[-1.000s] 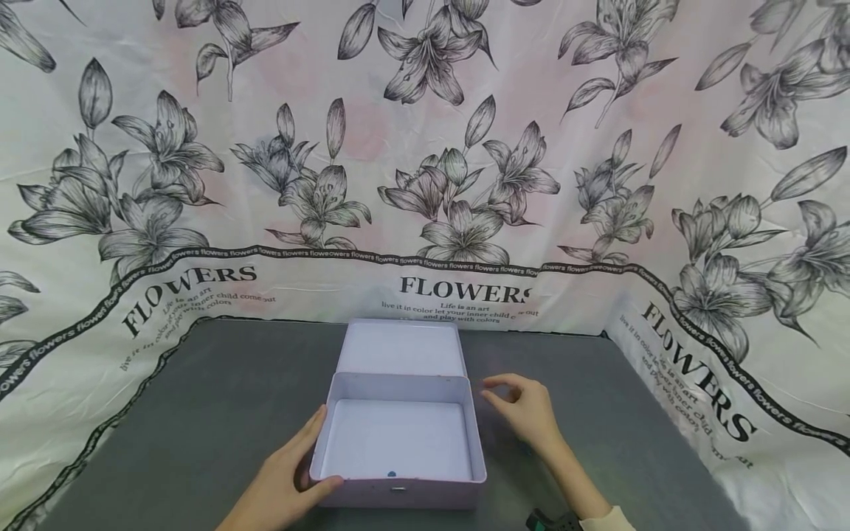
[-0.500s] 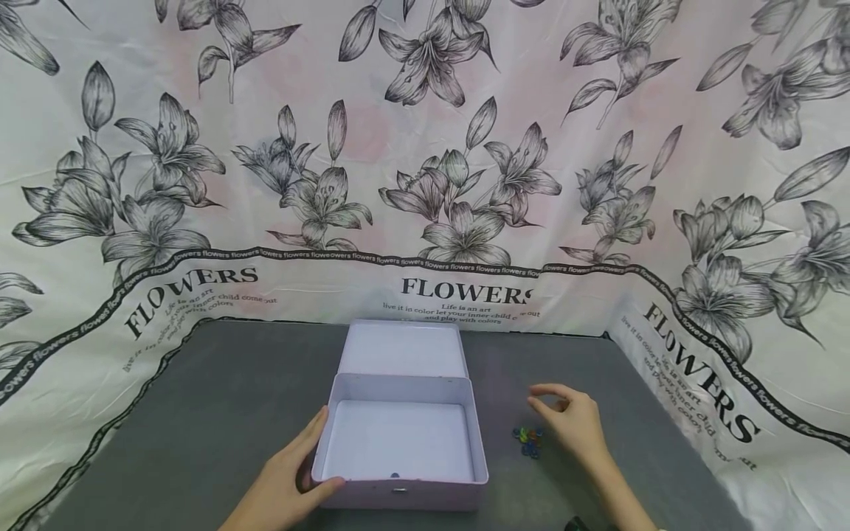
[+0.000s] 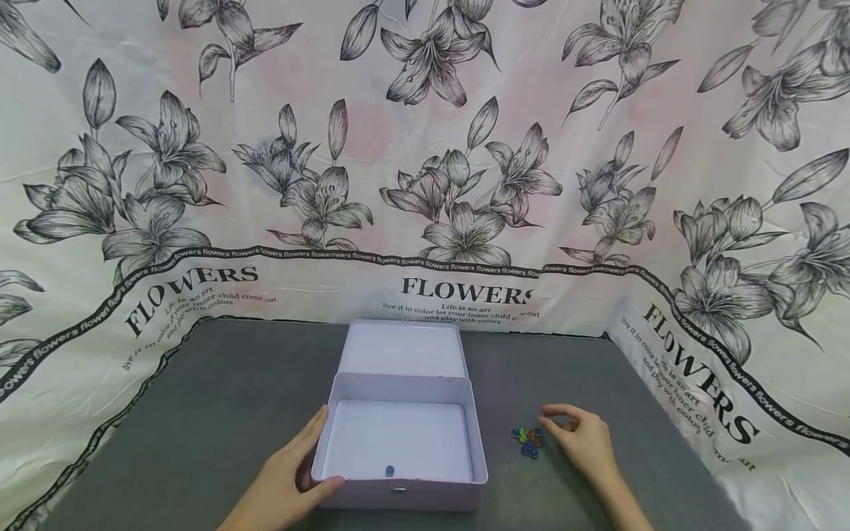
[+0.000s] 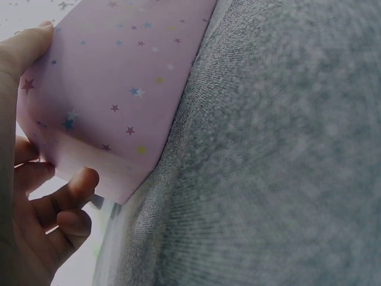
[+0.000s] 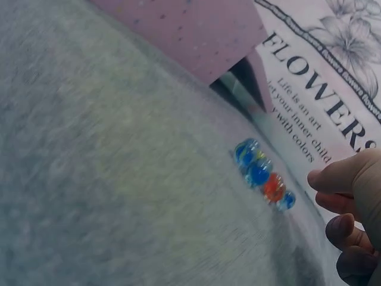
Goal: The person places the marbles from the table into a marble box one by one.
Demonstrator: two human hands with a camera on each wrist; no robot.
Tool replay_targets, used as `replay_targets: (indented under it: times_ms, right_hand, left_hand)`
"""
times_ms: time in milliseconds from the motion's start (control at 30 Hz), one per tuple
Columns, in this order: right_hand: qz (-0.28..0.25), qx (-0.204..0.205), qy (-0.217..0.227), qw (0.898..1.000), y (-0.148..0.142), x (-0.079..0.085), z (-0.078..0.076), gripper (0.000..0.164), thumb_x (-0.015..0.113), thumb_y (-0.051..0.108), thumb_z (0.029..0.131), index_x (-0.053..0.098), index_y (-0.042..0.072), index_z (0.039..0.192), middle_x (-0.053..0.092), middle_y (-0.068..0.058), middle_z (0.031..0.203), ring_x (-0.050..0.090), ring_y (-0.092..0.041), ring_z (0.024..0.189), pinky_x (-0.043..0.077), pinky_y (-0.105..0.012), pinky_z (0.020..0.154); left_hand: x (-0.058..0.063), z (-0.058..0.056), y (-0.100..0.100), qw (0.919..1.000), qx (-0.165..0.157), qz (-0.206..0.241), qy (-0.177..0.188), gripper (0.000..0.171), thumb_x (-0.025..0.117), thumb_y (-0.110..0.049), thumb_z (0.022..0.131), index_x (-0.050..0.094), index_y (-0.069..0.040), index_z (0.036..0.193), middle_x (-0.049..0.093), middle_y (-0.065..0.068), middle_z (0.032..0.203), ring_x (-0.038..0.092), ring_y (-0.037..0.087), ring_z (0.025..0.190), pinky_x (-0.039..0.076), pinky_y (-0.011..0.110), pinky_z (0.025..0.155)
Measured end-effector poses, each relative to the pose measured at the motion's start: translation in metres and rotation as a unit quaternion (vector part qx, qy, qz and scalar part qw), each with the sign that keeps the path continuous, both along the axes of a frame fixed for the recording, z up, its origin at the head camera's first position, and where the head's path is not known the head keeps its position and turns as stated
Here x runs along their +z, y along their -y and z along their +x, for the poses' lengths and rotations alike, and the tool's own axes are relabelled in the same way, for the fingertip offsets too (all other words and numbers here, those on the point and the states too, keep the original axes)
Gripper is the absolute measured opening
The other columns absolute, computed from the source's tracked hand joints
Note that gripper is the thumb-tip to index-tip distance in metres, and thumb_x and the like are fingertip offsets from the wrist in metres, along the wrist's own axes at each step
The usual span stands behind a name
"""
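A lidded tin box (image 3: 398, 493), pale purple inside, stands with its lid (image 3: 401, 349) tipped back. My left hand (image 3: 279, 472) grips the box's front left corner, thumb on the front rim and fingers along the left side. In the left wrist view, the outer wall (image 4: 119, 89) is pink with small stars. One blue marble (image 3: 389, 470) lies inside near the front wall. To the right of the box, several glass marbles (image 3: 528, 441) sit clustered. Just right of them hovers my right hand (image 3: 584, 442), thumb and forefinger slightly apart with nothing visible between them.
Dark grey cloth (image 3: 219, 413) covers the table under the box and marbles. A white flower-printed curtain (image 3: 465, 287) hangs behind and along both sides, close behind the lid.
My right hand has moved right and down from beside the box, past the marbles, uncovering them. The marble in the box has shifted slightly. My left hand keeps its place.
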State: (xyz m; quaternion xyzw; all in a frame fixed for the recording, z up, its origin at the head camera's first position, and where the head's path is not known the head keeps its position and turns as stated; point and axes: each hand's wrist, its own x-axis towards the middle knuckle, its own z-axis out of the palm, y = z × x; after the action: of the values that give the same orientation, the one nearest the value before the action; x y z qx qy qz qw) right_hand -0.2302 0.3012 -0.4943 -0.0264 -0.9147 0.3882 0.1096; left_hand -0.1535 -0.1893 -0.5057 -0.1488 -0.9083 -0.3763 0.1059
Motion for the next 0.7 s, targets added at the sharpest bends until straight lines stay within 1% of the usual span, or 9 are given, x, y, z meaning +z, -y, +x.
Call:
replay_targets:
  times_ms: [200, 367, 400, 567, 633, 700]
  right_hand:
    - [-0.003, -0.003, 0.001, 1.000, -0.001, -0.008, 0.003, 0.024, 0.084, 0.015, 0.093, 0.081, 0.007, 0.116, 0.068, -0.001, 0.060, 0.036, -0.009, 0.040, 0.030, -0.024, 0.041]
    - [-0.004, -0.005, 0.006, 1.000, -0.004, -0.012, 0.003, 0.023, 0.084, 0.015, 0.092, 0.082, 0.008, 0.114, 0.077, 0.000, 0.077, 0.035, -0.008, 0.039, 0.031, -0.024, 0.040]
    - [-0.004, -0.005, 0.006, 1.000, -0.004, -0.013, 0.003, 0.022, 0.084, 0.015, 0.092, 0.082, 0.008, 0.113, 0.078, 0.000, 0.081, 0.034, -0.007, 0.039, 0.031, -0.024, 0.040]
    - [0.001, -0.011, -0.002, 1.000, -0.005, -0.016, 0.003, 0.021, 0.084, 0.016, 0.092, 0.082, 0.009, 0.112, 0.080, -0.003, 0.086, 0.033, -0.007, 0.039, 0.031, -0.024, 0.040]
    - [0.003, -0.011, -0.005, 1.000, -0.006, -0.017, 0.003, 0.020, 0.084, 0.016, 0.092, 0.083, 0.009, 0.111, 0.080, -0.003, 0.087, 0.034, -0.008, 0.039, 0.031, -0.024, 0.040]
    - [0.002, -0.006, -0.010, 1.000, -0.006, -0.018, 0.004, 0.021, 0.086, 0.016, 0.091, 0.083, 0.009, 0.110, 0.081, -0.003, 0.089, 0.037, -0.008, 0.039, 0.032, -0.024, 0.040]
  left_hand:
    - [0.002, 0.001, 0.000, 0.9999, 0.002, 0.001, 0.017, 0.102, 0.084, -0.056, 0.087, 0.034, -0.016, 0.168, 0.037, 0.006, 0.170, 0.043, 0.026, 0.150, 0.049, 0.053, 0.112]
    - [0.004, 0.002, -0.001, 0.9996, 0.005, -0.002, 0.028, 0.103, 0.083, -0.057, 0.087, 0.034, -0.015, 0.167, 0.036, 0.006, 0.170, 0.043, 0.027, 0.151, 0.048, 0.057, 0.112]
    - [0.004, 0.003, -0.001, 0.9996, 0.005, -0.004, 0.028, 0.103, 0.083, -0.058, 0.087, 0.034, -0.015, 0.167, 0.036, 0.006, 0.170, 0.043, 0.027, 0.151, 0.048, 0.057, 0.112]
    - [0.003, 0.002, -0.001, 0.9998, 0.004, -0.004, 0.017, 0.102, 0.083, -0.056, 0.087, 0.035, -0.014, 0.167, 0.036, 0.006, 0.170, 0.043, 0.027, 0.150, 0.049, 0.055, 0.111]
    - [0.002, 0.002, -0.001, 0.9998, 0.003, -0.004, 0.017, 0.102, 0.083, -0.055, 0.088, 0.035, -0.014, 0.167, 0.036, 0.006, 0.170, 0.043, 0.027, 0.151, 0.049, 0.054, 0.112]
    - [0.003, 0.001, -0.002, 0.9997, 0.002, -0.002, 0.026, 0.103, 0.083, -0.056, 0.088, 0.034, -0.015, 0.168, 0.035, 0.006, 0.171, 0.042, 0.027, 0.151, 0.048, 0.055, 0.112]
